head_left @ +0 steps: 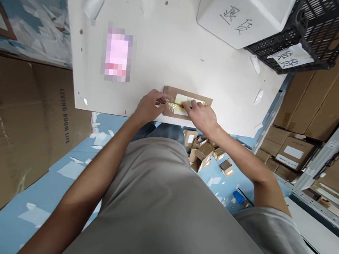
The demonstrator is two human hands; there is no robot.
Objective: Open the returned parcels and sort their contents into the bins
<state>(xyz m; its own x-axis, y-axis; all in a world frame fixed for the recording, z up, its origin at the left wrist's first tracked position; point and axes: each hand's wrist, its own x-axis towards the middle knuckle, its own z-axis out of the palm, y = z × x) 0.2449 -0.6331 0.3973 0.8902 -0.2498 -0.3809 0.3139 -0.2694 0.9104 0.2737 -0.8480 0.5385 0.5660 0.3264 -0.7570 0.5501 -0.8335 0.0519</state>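
Observation:
A small flat cardboard box [170, 91] lies near the front edge of the white table, with a white label and clear shiny tape on top. My left hand [151, 105] grips its left end, thumb and fingers curled onto the taped part. Over the label, the fingers of my right hand [202, 114] are closed around a slim knife [182, 105] with a red part. Its thin dark tip points left toward the tape. Most of the knife's handle is hidden under my fingers.
On the white table [165, 36] are a blurred-out pink patch [116, 56], a white bin [224, 25] and a black crate [308, 40]. A large carton [34, 132] stands left. Small open boxes [202, 153] and paper scraps litter the blue floor. Shelves of cartons [297, 148] are right.

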